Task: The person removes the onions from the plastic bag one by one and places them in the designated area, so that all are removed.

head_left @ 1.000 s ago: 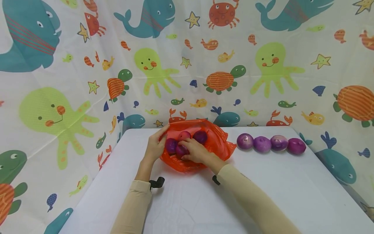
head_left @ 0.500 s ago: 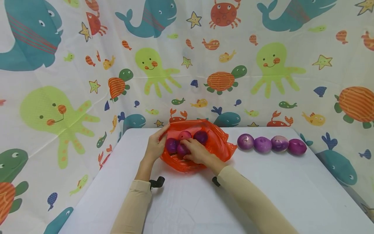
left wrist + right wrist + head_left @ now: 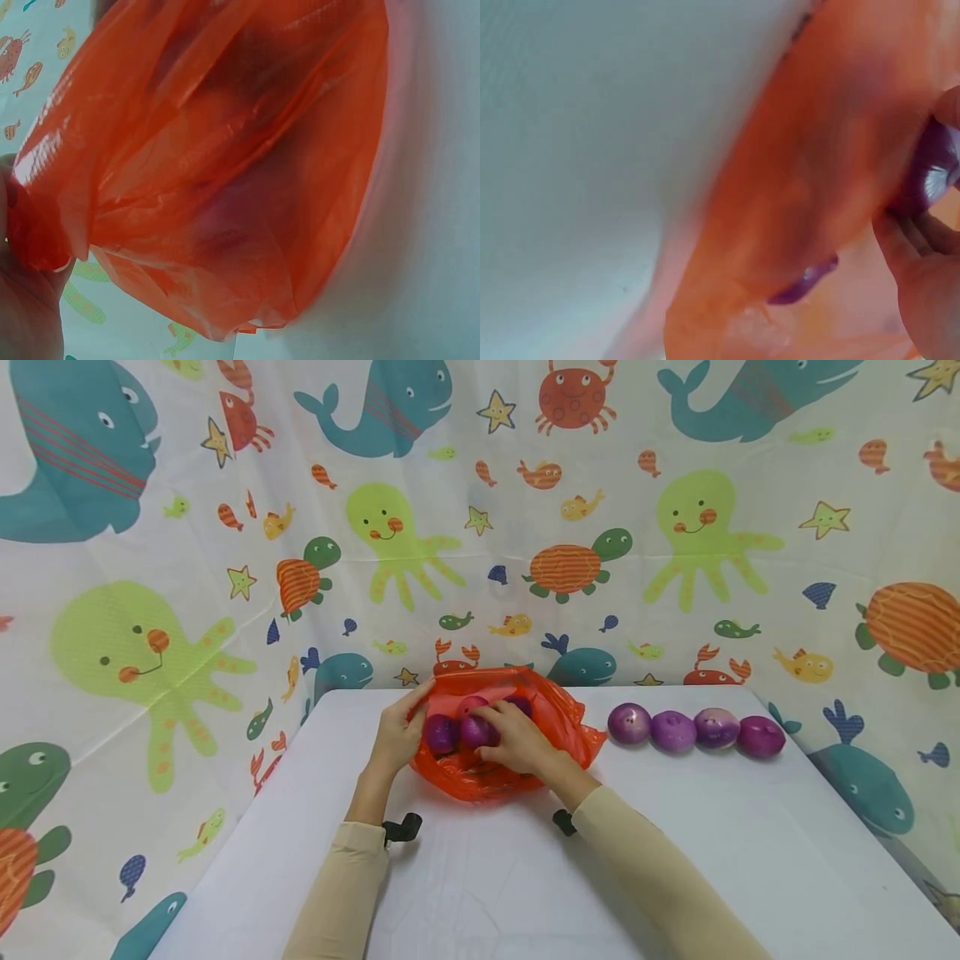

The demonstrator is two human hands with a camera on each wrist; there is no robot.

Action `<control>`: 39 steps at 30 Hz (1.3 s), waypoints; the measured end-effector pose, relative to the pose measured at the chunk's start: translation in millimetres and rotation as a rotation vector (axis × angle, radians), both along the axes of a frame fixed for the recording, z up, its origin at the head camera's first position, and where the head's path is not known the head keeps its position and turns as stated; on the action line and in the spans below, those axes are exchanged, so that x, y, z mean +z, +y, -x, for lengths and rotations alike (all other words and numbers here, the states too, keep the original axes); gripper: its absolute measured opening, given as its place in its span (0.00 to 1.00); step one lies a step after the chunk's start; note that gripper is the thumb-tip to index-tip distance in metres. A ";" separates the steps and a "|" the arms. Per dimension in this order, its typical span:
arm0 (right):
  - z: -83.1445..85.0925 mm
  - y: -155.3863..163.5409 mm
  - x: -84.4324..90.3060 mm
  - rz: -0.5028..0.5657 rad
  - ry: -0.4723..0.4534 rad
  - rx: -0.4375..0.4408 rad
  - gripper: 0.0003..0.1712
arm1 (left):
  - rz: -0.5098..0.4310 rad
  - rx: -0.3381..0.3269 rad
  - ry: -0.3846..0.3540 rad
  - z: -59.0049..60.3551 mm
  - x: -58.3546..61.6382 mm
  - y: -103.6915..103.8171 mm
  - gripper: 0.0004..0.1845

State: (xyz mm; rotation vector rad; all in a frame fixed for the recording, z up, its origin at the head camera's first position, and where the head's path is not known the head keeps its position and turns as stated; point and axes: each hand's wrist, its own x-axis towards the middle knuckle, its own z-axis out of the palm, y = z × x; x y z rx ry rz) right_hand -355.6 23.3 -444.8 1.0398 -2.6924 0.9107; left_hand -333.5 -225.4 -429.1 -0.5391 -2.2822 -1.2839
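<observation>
A red plastic bag [image 3: 558, 714] lies with its mouth spread toward me at the back of the table. My left hand [image 3: 393, 737] grips the bag's left rim, and the left wrist view shows bunched plastic in its grasp. Inside the opening, my right hand [image 3: 519, 743] holds a red onion [image 3: 476, 732] between thumb and fingers; the right wrist view shows this onion's shiny purple skin [image 3: 928, 176]. Another red onion [image 3: 441, 735] sits just left of it. Behind are a pinker one [image 3: 471, 703] and a dark one [image 3: 521, 702], partly covered by the right hand.
Several purple onions [image 3: 673, 731] stand in a row on the white table [image 3: 480, 877], right of the bag. A cloth with sea-animal prints [image 3: 495, 527] hangs behind the table and along its sides. Each wrist wears a small black camera mount [image 3: 403, 828].
My right hand has shifted slightly right and up with the onion it holds, covering more of the dark onion behind. The left hand has stayed at the bag's rim.
</observation>
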 end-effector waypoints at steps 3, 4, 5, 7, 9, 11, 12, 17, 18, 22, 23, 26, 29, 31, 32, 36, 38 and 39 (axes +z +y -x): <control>-2.5 6.6 3.2 0.053 0.048 -0.003 0.42 | -0.005 -0.004 0.008 0.0 0.4 0.0 0.25; -3.8 9.0 4.5 0.071 0.057 -0.002 0.41 | -0.008 -0.006 0.010 0.2 0.4 0.1 0.25; -5.0 11.5 5.8 0.085 0.063 -0.004 0.41 | -0.012 -0.009 0.009 0.3 0.2 -0.1 0.25; -7.5 16.7 8.4 0.110 0.067 -0.009 0.40 | -0.020 -0.013 0.007 0.6 -0.2 -0.1 0.25; -10.4 22.5 11.2 0.132 0.062 -0.015 0.40 | -0.021 -0.014 0.003 0.6 -0.5 0.0 0.25; -13.1 28.7 13.9 0.153 0.060 -0.026 0.40 | -0.018 -0.013 0.001 0.3 -0.5 0.1 0.25; -14.5 32.0 14.9 0.159 0.065 -0.033 0.40 | -0.017 -0.012 0.000 0.1 -0.3 0.5 0.25; -22.0 48.4 18.2 0.184 0.096 -0.077 0.39 | 0.000 -0.011 0.006 -0.6 -1.3 0.4 0.26; -23.2 51.6 18.6 0.190 0.105 -0.082 0.38 | 0.003 -0.012 0.006 -0.9 -1.6 0.3 0.26; -26.8 65.5 20.6 0.210 0.151 -0.101 0.38 | 0.005 -0.012 -0.003 -1.1 -2.5 -0.2 0.26; -27.5 69.5 21.9 0.217 0.165 -0.106 0.38 | 0.004 -0.013 -0.004 -0.8 -2.6 -0.2 0.26; -29.8 82.6 28.0 0.240 0.201 -0.119 0.38 | 0.004 -0.011 -0.006 -0.3 -1.9 0.3 0.25; -31.6 97.5 36.5 0.269 0.229 -0.134 0.38 | 0.005 -0.006 0.002 0.5 -1.7 0.4 0.25; -32.5 108.6 41.6 0.274 0.246 -0.147 0.38 | 0.007 -0.004 0.008 0.7 -1.6 0.2 0.25; -33.0 114.5 43.7 0.274 0.257 -0.158 0.39 | 0.009 -0.003 0.014 1.1 -1.8 0.0 0.25; -33.9 138.7 48.7 0.260 0.299 -0.207 0.41 | 0.006 -0.005 0.018 2.0 -2.0 -0.3 0.27; -34.8 149.9 49.9 0.253 0.308 -0.235 0.42 | 0.005 -0.006 0.012 1.7 -1.8 -0.2 0.27; -34.7 155.3 50.0 0.249 0.306 -0.247 0.42 | 0.004 -0.005 0.009 1.5 -1.9 -0.1 0.27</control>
